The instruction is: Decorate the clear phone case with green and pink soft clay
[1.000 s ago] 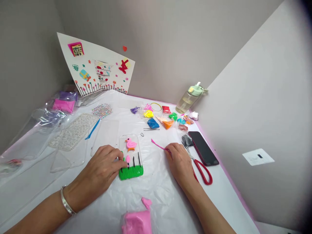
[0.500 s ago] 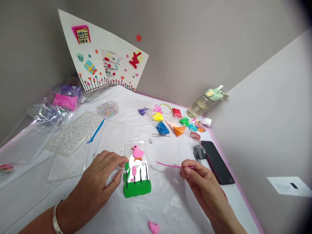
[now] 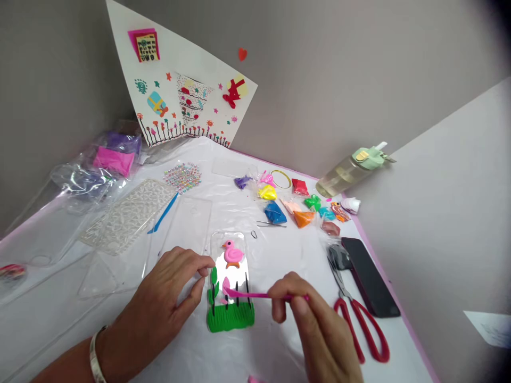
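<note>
Pink tool (image 3: 253,295), pinched by the right hand (image 3: 315,319), points left, long axis crosswise.

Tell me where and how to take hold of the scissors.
Best grip the red handles, coming from the near side: the scissors lie with those loops spread toward the person and the blades pointing away. The phone crowds their right. The right hand would likely need to set down the pink tool.

pink tool (image 3: 255,295), pink duck (image 3: 233,255), green grooved strip (image 3: 230,318)
</note>
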`<state>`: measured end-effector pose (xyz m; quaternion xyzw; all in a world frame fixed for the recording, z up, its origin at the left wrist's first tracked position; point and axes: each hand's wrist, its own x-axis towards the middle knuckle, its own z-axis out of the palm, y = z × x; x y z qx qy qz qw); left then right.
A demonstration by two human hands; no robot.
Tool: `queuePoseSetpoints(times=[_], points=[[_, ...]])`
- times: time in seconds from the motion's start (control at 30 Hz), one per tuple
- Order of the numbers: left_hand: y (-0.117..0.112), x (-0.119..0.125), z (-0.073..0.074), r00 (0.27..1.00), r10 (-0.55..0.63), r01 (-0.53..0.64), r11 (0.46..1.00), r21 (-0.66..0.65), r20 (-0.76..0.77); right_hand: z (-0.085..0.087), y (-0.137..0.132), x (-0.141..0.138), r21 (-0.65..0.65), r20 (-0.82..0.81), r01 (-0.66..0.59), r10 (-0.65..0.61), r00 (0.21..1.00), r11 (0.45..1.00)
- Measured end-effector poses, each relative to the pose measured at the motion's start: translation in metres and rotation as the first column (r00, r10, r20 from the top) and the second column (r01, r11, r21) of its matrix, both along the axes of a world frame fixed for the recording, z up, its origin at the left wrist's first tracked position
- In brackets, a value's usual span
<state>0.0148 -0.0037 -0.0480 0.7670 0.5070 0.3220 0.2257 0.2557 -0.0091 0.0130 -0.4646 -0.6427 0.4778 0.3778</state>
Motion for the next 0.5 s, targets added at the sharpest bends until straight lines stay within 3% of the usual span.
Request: queuePoseSetpoints(times=[0.13,0.3,0.5], points=[[0.001,-0.001,-0.001,1.000,0.009,-0.009,1.000,-0.013,-0.005,-0.017,-0.004,-0.006,0.243,0.102,-0.107,0.084,0.991,0.964],[0.001,-0.001,-0.002,1.000,-0.008,0.008,0.998,-0.060,-0.007,-0.029,-0.004,-0.002,0.456,0.278,-0.242,0.121,0.953,0.856],[0.003,-0.002,-0.002,1.000,0.010,-0.010,0.999,-0.050,0.002,-0.010,-0.003,0.000,0.379,0.487,-0.389,0.177,0.855,0.840]])
